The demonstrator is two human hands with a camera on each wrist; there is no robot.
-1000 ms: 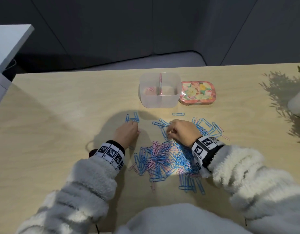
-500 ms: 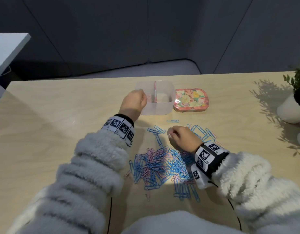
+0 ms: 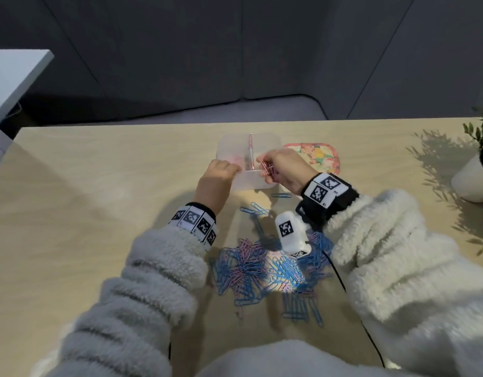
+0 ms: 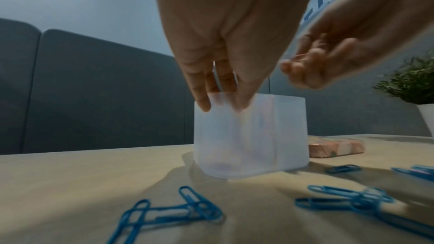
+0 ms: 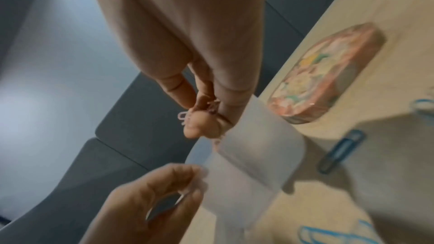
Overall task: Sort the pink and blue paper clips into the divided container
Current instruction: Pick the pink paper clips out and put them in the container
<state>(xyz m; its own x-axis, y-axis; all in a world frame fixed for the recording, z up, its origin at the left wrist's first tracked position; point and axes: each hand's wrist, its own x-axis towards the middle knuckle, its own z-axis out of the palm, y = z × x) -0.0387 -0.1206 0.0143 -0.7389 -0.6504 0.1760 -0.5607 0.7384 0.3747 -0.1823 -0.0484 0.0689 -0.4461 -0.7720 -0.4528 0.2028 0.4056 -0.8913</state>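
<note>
The translucent divided container stands at the table's far middle, a pink divider across it. A few pink clips lie in its left compartment. My left hand pinches the container's near left rim; the left wrist view shows the fingers over the wall. My right hand pinches a small bunch of pink paper clips just above the near rim, right of the divider, and the bunch shows again in the right wrist view. A mixed pile of blue and pink clips lies between my forearms.
A floral tin lid lies just right of the container. A white pot with a plant stands at the table's right edge. Loose blue clips are scattered between pile and container. A white shelf corner juts in at far left.
My right hand has lifted from the pile to the container with pink clips. My left hand has drawn back from over the left compartment to the near rim.
</note>
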